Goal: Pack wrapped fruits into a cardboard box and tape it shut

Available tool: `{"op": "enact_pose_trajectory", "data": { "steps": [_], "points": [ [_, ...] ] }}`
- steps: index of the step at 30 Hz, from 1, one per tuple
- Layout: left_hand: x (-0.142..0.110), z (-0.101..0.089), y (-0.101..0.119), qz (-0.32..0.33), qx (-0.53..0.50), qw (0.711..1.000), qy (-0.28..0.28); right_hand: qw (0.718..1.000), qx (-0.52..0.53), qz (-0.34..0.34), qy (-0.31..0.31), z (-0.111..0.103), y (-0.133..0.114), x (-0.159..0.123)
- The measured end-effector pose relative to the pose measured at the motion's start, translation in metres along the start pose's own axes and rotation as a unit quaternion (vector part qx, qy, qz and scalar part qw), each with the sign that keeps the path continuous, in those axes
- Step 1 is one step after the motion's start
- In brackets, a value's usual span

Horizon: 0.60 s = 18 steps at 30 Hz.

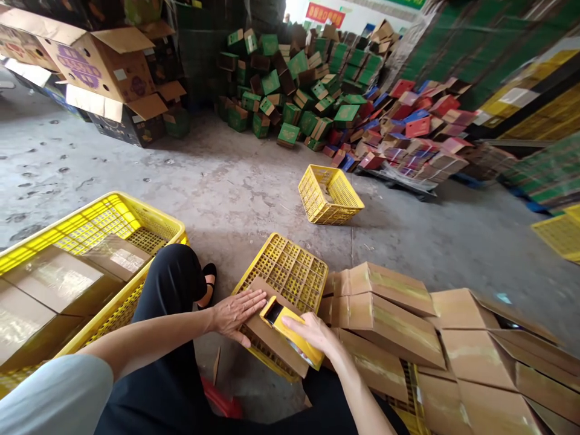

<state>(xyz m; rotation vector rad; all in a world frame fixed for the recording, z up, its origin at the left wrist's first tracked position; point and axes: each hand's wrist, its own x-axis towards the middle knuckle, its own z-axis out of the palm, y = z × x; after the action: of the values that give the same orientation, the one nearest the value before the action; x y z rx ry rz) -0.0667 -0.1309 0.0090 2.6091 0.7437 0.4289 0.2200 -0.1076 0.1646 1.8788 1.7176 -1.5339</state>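
Observation:
A closed, flat brown cardboard box (273, 340) lies across an upturned yellow plastic crate (290, 263) in front of my knees. My left hand (235, 313) rests flat on the box's left end, fingers stretched out. In my right hand (310, 332) is a yellow tape dispenser (290, 326) with a dark opening at its front end, held against the top of the box. My right fingers wrap round its far side and are partly hidden. The dispenser's front end lies close to my left fingertips.
On the left stands a large yellow crate (179, 232) containing taped boxes. Stacked brown cartons (394, 320) are close on my right. Another yellow crate (333, 211) sits on the concrete floor ahead. Behind it are heaps of green boxes (290, 133) and red boxes (417, 127).

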Motion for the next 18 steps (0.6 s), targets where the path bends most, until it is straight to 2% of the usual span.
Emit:
{"op": "enact_pose_trajectory", "data": {
  "steps": [8, 12, 18],
  "points": [
    [0.001, 0.003, -0.003, 0.007, -0.001, 1.000, 0.019, 0.999, -0.021, -0.008, 0.043, -0.009, 0.024, -0.012],
    [0.009, 0.001, 0.000, 0.006, -0.005, 1.000, 0.008, 0.998, -0.023, -0.016, 0.054, -0.006, 0.027, -0.008],
    [0.020, 0.003, 0.003, 0.051, -0.001, 0.999, -0.008, 0.998, -0.027, -0.015, 0.049, -0.004, 0.028, -0.008]
  ]
}}
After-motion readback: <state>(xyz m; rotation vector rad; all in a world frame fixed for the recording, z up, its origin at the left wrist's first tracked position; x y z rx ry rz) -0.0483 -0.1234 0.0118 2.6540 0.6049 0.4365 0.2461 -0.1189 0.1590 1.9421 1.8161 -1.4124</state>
